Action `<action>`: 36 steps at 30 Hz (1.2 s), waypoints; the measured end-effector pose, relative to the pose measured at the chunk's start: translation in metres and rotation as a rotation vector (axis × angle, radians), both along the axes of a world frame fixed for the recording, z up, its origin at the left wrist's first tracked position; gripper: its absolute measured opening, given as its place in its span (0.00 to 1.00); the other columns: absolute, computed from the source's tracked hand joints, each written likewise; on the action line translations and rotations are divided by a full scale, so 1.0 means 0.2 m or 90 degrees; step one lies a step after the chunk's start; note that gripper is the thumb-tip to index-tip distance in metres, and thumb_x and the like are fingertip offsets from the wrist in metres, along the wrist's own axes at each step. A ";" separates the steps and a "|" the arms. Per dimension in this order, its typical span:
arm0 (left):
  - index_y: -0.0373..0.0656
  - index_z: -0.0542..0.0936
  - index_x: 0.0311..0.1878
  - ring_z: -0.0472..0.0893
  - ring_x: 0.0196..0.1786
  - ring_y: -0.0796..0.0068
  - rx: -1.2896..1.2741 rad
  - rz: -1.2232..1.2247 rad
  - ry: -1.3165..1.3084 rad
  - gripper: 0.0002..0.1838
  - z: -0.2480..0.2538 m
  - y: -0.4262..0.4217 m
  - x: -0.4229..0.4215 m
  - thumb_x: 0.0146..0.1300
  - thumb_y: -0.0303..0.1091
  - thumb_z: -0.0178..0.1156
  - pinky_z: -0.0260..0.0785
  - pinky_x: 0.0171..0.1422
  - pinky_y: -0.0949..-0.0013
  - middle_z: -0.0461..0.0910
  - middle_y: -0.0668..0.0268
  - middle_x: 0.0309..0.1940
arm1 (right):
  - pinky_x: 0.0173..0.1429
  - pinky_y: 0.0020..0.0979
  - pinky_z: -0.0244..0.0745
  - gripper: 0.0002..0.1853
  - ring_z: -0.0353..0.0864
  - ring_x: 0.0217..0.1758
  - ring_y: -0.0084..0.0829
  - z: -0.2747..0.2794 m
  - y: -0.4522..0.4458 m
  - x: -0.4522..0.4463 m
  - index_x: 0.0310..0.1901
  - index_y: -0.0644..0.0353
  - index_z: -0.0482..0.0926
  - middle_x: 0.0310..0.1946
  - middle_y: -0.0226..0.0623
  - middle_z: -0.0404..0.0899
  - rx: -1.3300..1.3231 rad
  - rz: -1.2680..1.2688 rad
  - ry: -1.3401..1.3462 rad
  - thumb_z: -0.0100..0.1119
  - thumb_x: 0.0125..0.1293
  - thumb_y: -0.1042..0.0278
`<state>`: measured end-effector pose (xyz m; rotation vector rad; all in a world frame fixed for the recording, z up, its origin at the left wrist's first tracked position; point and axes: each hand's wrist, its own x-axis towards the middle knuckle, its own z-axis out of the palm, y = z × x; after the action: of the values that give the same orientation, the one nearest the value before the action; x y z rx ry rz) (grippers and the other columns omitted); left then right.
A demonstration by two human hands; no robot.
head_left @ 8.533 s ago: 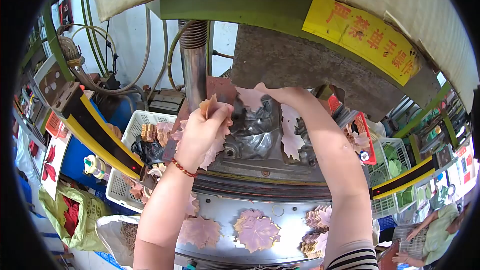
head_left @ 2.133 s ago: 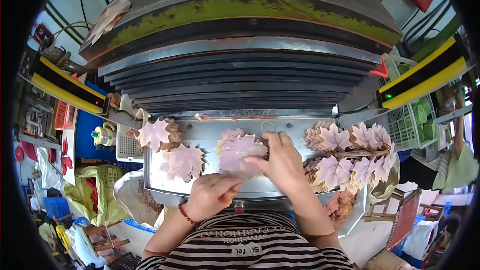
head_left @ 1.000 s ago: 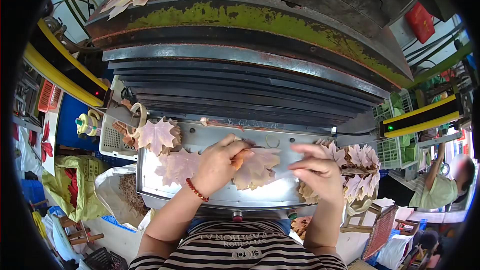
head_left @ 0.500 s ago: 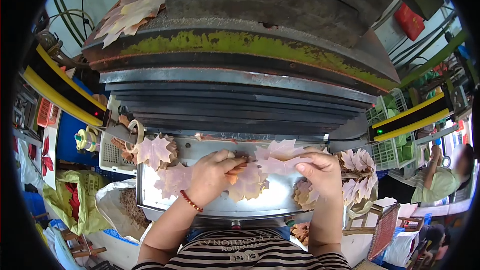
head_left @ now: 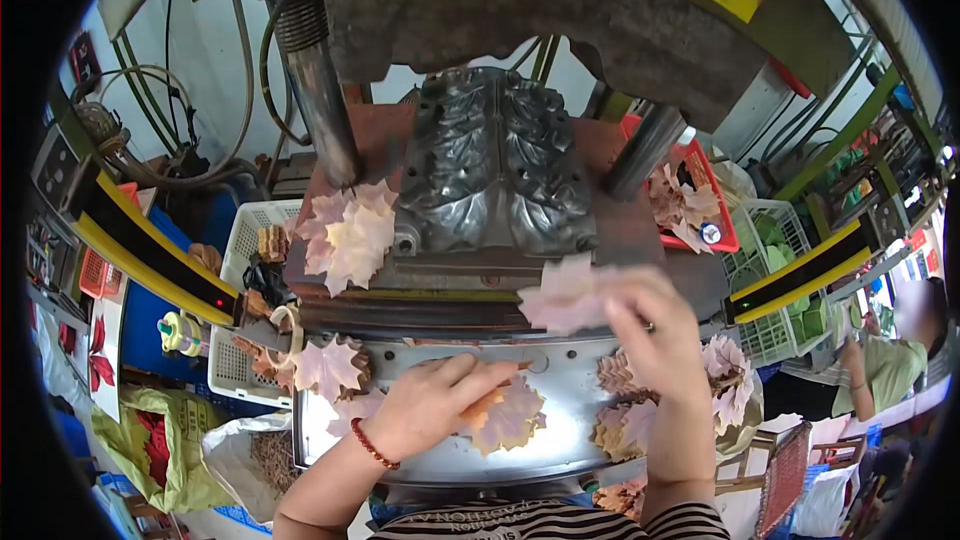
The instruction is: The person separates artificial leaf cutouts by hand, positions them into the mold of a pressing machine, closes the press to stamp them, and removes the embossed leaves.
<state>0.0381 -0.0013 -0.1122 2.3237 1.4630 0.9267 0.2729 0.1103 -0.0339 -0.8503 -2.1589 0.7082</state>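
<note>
My right hand point(head_left: 655, 330), slightly blurred, pinches a pale pink artificial maple leaf point(head_left: 560, 298) in front of the press. Its fingers are closed on the leaf's right side. My left hand point(head_left: 432, 408), with a beaded bracelet at the wrist, is low over the metal table point(head_left: 570, 410). An orange leaf point(head_left: 484, 408) shows under its closed fingers, above a pale yellow-pink leaf point(head_left: 512, 418). Beyond my hands sits a dark metal mould point(head_left: 500, 165) with leaf-shaped relief. More pale leaves point(head_left: 350, 235) lie on the press bed left of the mould.
Leaf stacks point(head_left: 328, 368) stand at the table's left and others point(head_left: 622, 430) at its right. Yellow-black sensor bars point(head_left: 150, 250) flank the press. A steel column point(head_left: 320, 110) rises beside the mould. A white basket point(head_left: 250, 240) is left; a person point(head_left: 890, 370) is far right.
The press's lower bed with the mould has come into view as the upper part rose or slid away. My right hand moved up and forward with the pink leaf; my left stays low.
</note>
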 end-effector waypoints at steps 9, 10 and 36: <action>0.59 0.68 0.68 0.76 0.27 0.72 0.163 -0.078 0.005 0.39 0.23 0.27 -0.01 0.48 0.27 0.64 0.70 0.26 0.69 0.68 0.70 0.26 | 0.57 0.40 0.71 0.18 0.78 0.53 0.51 -0.11 1.12 -0.49 0.54 0.62 0.76 0.47 0.54 0.78 0.335 -0.209 -0.135 0.51 0.66 0.63; 0.60 0.67 0.69 0.75 0.26 0.72 0.180 -0.073 0.008 0.41 0.25 0.29 -0.02 0.48 0.27 0.64 0.69 0.26 0.69 0.68 0.70 0.25 | 0.61 0.41 0.70 0.21 0.76 0.58 0.49 -0.14 1.20 -0.53 0.58 0.60 0.74 0.55 0.51 0.74 0.415 -0.242 -0.142 0.52 0.66 0.59; 0.47 0.76 0.52 0.82 0.33 0.59 0.228 0.405 0.134 0.24 0.44 0.68 0.06 0.51 0.39 0.70 0.75 0.32 0.63 0.76 0.61 0.40 | 0.60 0.47 0.70 0.17 0.79 0.51 0.51 -0.11 0.96 -0.52 0.54 0.56 0.77 0.48 0.50 0.80 0.298 -0.144 -0.191 0.51 0.67 0.61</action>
<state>0.0509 0.1343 -0.0250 2.2643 2.3778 1.2015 0.1685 0.3029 -0.0560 -0.9636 -2.3017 -0.0484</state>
